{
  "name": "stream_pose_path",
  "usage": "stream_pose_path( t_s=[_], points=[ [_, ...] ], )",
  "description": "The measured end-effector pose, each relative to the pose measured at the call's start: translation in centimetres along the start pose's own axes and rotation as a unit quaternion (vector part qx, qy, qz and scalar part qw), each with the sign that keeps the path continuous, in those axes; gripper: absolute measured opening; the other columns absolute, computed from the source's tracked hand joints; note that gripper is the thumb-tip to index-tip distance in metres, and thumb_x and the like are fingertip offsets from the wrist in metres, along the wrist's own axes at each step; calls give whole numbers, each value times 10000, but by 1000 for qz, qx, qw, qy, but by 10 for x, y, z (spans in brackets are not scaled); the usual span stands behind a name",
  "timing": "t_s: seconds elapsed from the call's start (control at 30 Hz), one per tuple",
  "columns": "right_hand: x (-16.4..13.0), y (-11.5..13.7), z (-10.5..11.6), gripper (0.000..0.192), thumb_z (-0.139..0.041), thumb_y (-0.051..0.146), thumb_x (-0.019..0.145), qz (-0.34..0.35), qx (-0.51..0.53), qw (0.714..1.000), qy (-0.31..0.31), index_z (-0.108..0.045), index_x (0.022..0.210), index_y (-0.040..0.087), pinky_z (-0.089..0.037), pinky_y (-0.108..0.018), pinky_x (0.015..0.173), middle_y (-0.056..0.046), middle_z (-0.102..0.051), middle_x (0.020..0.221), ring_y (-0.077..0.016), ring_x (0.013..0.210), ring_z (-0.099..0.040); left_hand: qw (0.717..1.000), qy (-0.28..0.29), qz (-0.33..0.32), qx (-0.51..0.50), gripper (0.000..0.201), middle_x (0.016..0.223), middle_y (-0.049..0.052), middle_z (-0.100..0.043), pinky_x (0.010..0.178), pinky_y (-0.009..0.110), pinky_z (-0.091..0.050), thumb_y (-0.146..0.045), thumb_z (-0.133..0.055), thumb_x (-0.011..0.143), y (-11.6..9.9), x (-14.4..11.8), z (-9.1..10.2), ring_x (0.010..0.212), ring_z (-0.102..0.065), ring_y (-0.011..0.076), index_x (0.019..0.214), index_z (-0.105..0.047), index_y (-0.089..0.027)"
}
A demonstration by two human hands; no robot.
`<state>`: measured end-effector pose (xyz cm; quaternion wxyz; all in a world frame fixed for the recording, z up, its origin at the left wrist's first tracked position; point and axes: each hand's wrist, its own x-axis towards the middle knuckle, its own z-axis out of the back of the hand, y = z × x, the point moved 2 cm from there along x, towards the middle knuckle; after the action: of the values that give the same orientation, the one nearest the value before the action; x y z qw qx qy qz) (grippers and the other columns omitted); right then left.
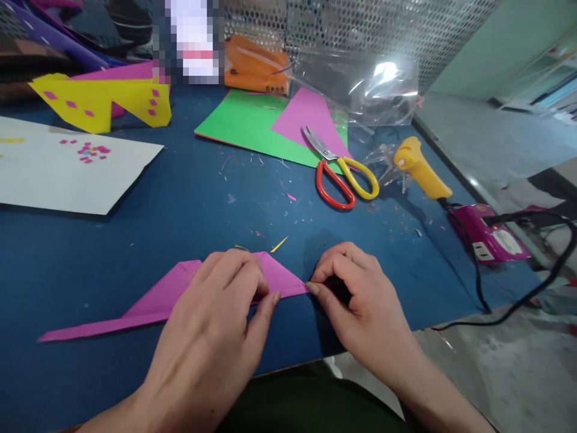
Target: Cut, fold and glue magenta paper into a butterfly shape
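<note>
The folded purple paper lay flat on the blue table, close to the table's near edge and well in front of the scissors. It stretched from a long thin point at the left to a short sharp tip at the right, with a raised triangular fold in between. The left hand pressed down on that middle part, fingers spread and flat over the fold, thumb at the lower edge, pinning rather than clasping. The right hand pinched the right tip between thumb and forefinger, the other fingers curled under. The sheet looked light, thin and limp, likely to slide on the smooth table unless held down, and easy to crease or tear at its narrow points; the layered middle seemed the safest place to hold it. Beyond the scissors lay a green sheet with a purple triangle on it and a clear plastic bag. Right of the scissors rested a yellow glue gun, its cord running to a pink power strip. Far left of them sat white paper and a yellow cutout.
</note>
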<state>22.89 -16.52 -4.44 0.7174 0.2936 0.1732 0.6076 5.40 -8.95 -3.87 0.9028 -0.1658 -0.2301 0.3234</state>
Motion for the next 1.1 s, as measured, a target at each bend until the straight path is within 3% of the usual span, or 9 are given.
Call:
stream_pose_path(
  t_s=[0.2, 0.37, 0.47, 0.6, 0.73, 0.87, 1.1],
  points=[
    [1, -1, 0, 133, -602, 122, 884, 12, -6, 1000, -3, -552, 821, 227, -405, -395, 812, -19, -615, 912, -205, 889, -582, 999, 5, -27, 17, 214, 866, 37, -610, 685, 355, -465, -196, -461, 989, 0, 0, -1, 816, -555, 207, 811, -580, -194],
    [1, -2, 0, 122, -607, 133, 893, 26, -7, 1000, -12, -572, 818, 221, -397, -384, 798, -17, -625, 916, -196, 886, -577, 979, -26, -183, 89, 244, 926, 60, -698, 765, 373, -496, -135, -450, 998, -11, -8, -3, 855, -619, 218, 992, -694, -142],
    [1, -3, 0, 129, -613, 141, 901, 37, -5, 999, -20, -572, 806, 218, -404, -387, 801, -11, -628, 896, -192, 880, -582, 957, -5, -246, 152, 276, 1008, 135, -715, 776, 414, -512, -211, -496, 1001, -17, -17, -6, 925, -640, 275, 1129, -675, -46],
    [-5, -5, 3, 115, -600, 152, 923, 41, 40, 997, -61, -621, 843, 232, -459, -394, 837, -22, -659, 933, -198, 926, -621, 960, 22, -227, 163, 363, 1041, 160, -698, 817, 455, -527, -272, -501, 991, -20, -23, -7, 958, -633, 310, 1207, -639, -14],
    [-23, -1, 5, 221, -521, 132, 965, 86, 14, 985, -152, -646, 1093, 264, -491, -418, 900, -42, -715, 1060, -206, 1011, -657, 966, 15, -207, 156, 386, 1089, 164, -687, 896, 469, -512, -300, -506, 978, -21, -25, -5, 1004, -616, 316, 1226, -634, -33],
    [-39, 6, -5, 367, -487, 59, 933, 178, -47, 976, -120, -552, 1270, 187, -485, -415, 937, -90, -731, 1150, -208, 1063, -670, 964, 10, -214, 157, 411, 1093, 164, -677, 846, 448, -515, -322, -494, 981, -19, -28, -8, 974, -609, 305, 1240, -620, -29],
    [-46, 3, -24, 328, -460, 77, 942, 223, -127, 955, -151, -575, 1247, 48, -460, -394, 964, -153, -731, 1143, -229, 1101, -657, 960, -28, -218, 175, 410, 1093, 143, -709, 835, 414, -500, -314, -434, 1011, -18, -33, -10, 955, -629, 277, 1227, -637, -31]
  ],
)
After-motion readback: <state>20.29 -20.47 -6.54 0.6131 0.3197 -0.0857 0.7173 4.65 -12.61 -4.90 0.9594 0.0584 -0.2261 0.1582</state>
